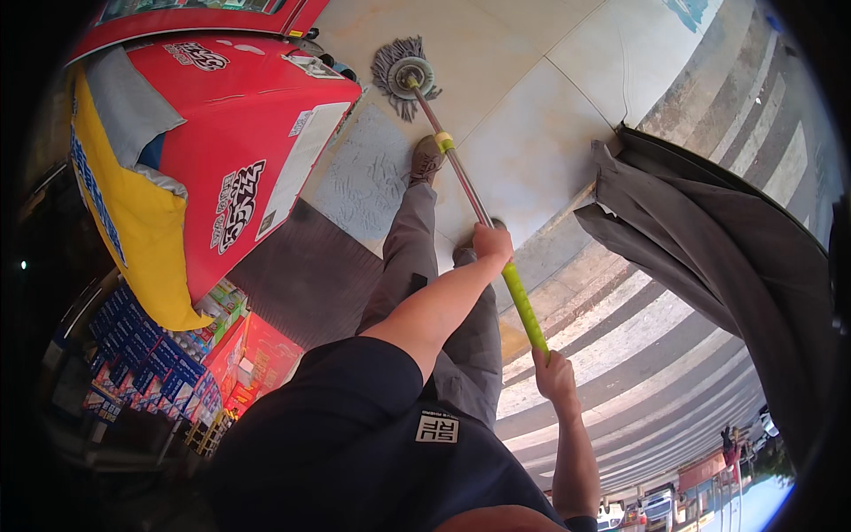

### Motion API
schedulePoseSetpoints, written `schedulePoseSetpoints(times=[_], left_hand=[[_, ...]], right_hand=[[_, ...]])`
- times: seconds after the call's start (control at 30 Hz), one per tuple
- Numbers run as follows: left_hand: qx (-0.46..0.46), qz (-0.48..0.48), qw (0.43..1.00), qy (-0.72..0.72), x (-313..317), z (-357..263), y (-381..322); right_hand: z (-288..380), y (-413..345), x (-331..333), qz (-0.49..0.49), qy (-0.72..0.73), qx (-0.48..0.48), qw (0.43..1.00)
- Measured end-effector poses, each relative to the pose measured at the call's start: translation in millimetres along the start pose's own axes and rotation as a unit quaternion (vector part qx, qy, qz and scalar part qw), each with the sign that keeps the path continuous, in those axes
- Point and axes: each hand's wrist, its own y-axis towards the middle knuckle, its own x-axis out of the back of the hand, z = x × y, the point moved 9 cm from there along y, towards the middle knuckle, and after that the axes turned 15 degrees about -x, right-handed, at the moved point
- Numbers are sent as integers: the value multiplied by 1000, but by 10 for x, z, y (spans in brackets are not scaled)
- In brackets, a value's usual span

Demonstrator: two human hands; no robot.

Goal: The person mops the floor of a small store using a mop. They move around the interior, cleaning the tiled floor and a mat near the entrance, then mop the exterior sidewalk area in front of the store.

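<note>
A mop with a round head and grey strands (407, 76) rests on the pale tiled floor, near the toe of a brown shoe (426, 161). Its metal pole (465, 176) slants down towards me and ends in a lime-green grip (525, 302). My left hand (493, 243) is closed around the pole just above the green grip. Further down, my right hand (555, 376) holds the end of that grip. The second shoe is partly hidden behind my left hand and the pole.
To the left stands a red freezer (266, 126) with a yellow and grey cover (126, 219). Stacked boxed goods (153, 372) sit below it. A dark ribbed mat (306, 272) lies beside my legs. Dark draped fabric (705, 233) hangs at right, near a step and striped pavement (618, 372).
</note>
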Motion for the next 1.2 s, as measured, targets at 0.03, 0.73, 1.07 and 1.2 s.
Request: schedulePoseSetpoints(times=[0.03, 0.73, 1.07, 1.2], left_hand=[[21, 18, 999, 38, -140, 231, -459], [-70, 25, 997, 28, 1153, -429, 954], [91, 273, 926, 246, -697, 1981, -3109], [77, 260, 949, 162, -632, 1520, -2990]], right_hand=[[-426, -238, -56, -6, -11, -26, 1000], [1213, -417, -1002, 24, 107, 103, 989], [-2852, -2318, -878, 141, 199, -311, 919], [-2562, -2208, -743, 184, 297, -262, 899]])
